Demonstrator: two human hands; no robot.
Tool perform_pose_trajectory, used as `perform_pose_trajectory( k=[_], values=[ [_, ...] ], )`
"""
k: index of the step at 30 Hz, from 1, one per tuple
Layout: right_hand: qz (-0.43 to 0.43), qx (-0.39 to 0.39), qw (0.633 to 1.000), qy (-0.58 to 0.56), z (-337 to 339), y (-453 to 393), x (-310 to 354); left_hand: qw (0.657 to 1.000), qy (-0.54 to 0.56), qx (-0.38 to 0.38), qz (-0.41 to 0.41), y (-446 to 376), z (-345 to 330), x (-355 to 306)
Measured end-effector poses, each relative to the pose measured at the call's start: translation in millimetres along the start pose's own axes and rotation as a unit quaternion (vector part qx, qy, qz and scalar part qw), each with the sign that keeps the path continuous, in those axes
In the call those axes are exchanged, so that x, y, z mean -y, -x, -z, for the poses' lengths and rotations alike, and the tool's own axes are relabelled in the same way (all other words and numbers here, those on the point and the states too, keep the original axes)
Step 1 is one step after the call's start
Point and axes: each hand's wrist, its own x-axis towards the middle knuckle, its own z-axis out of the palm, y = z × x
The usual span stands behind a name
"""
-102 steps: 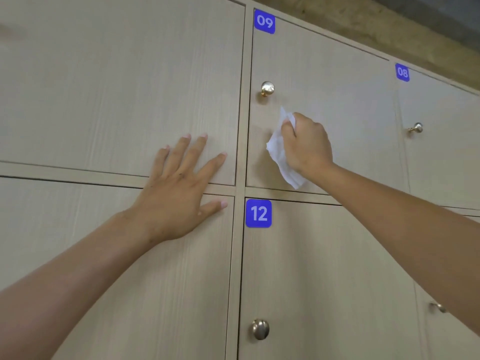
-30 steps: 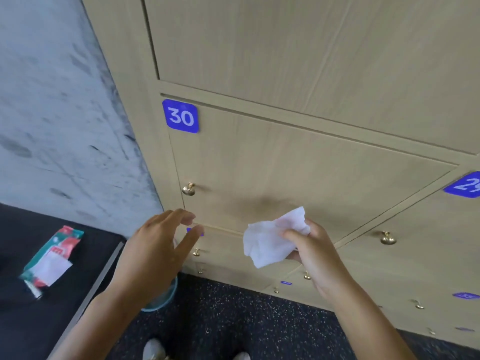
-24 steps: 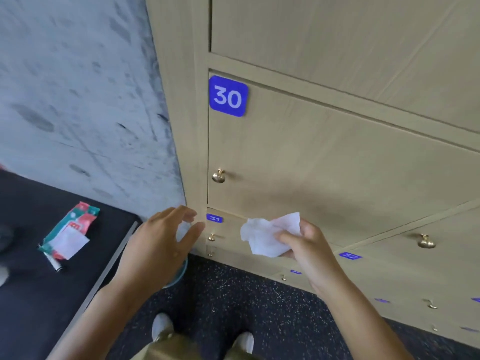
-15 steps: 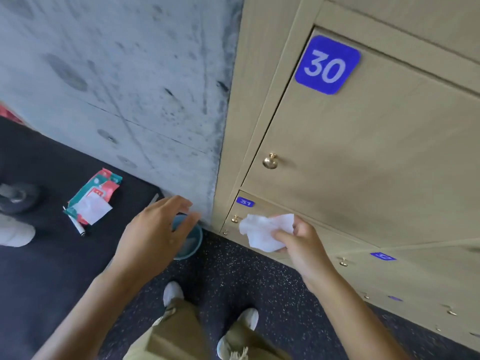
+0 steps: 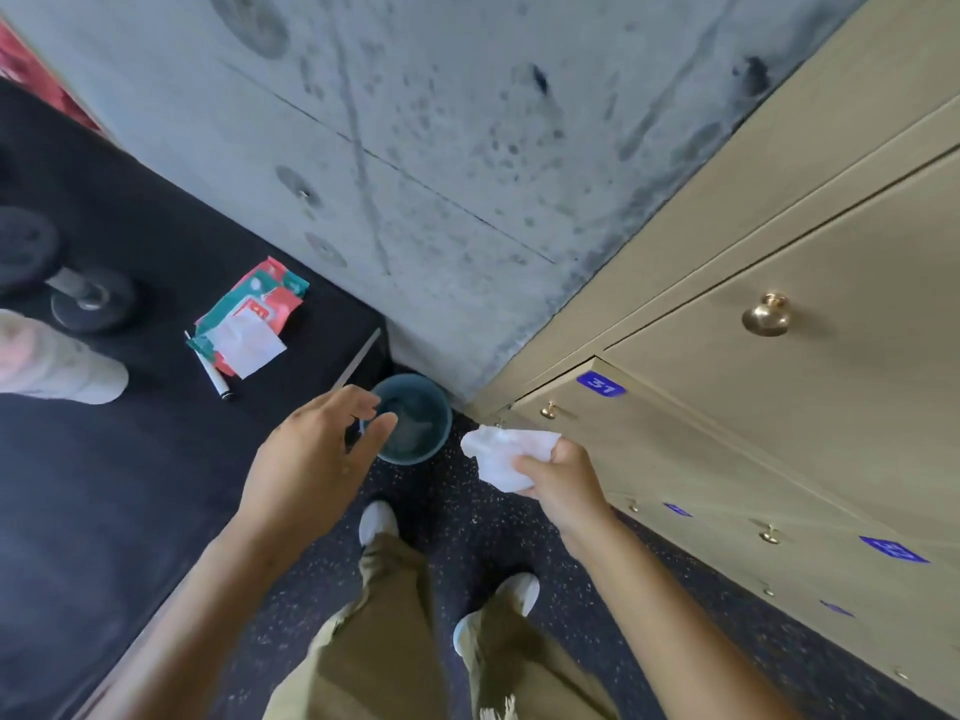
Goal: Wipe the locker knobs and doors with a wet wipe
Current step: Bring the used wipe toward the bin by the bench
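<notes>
**Used wipe held above a floor bin beside the lockers**

A grey concrete wall is seen filling the view from ten to one o'clock. A bank of beige lockers runs from one down to five o'clock, with a brass knob shown at three o'clock on the largest door and a blue label numbered 31 just below it. Dark speckled flooring is spread across the lower half, with khaki trousers and pale shoes visible at six o'clock.

At nine o'clock a dumbbell is seen, and near ten o'clock a red and green wipe packet lies beside a marker pen.

A small teal bin stands in the corner, close to the centre. The left hand is held over its near rim, fingers loosely spread and holding nothing. The right hand, just right of centre, is closed around a crumpled white wet wipe, pinched between thumb and fingers, apart from the lockers.

The wipe appears ready to be discarded. For this to be done well, it should be carried directly over the bin's opening before being released, so nothing is dropped on the floor; a fresh wipe could then be drawn from the packet.
</notes>
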Motion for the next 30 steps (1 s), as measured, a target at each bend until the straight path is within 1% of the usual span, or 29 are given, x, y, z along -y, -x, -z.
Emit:
perform_pose_trajectory(
  k=[2, 5, 6, 8, 9, 14, 18, 22, 27, 30],
  values=[
    [-0.031, 0.004, 1.000, 0.000, -21, -12, 2, 1.000, 0.009, 0.003, 0.018, -5, -9, 15],
    [-0.090, 0.045, 0.995, -0.008, -45, -32, 3, 0.999, 0.023, 0.006, 0.037, -13, -21, 35],
    [-0.094, 0.041, 0.995, 0.003, -53, -41, -2, 0.999, 0.027, 0.008, 0.042, -16, -25, 41],
    [-0.086, -0.004, 0.996, 0.029, -67, -62, -17, 0.998, 0.036, 0.015, 0.052, -22, -35, 54],
    [-0.090, -0.014, 0.995, 0.036, -73, -71, -22, 0.997, 0.039, 0.019, 0.057, -26, -40, 60],
    [-0.119, 0.002, 0.993, 0.026, -101, -108, -33, 0.995, 0.056, 0.040, 0.072, -47, -65, 87],
    [-0.106, 0.029, 0.994, 0.012, -120, -133, -38, 0.994, 0.071, 0.043, 0.077, -65, -84, 110],
    [-0.111, 0.020, 0.993, 0.031, -142, -172, -57, 0.992, 0.083, 0.047, 0.086, -80, -103, 134],
    [-0.155, 0.011, 0.988, 0.022, -165, -214, -80, 0.989, 0.093, 0.051, 0.099, -94, -120, 159],
    [-0.157, -0.004, 0.987, 0.026, -179, -239, -95, 0.986, 0.111, 0.048, 0.111, -100, -130, 175]
  ],
)
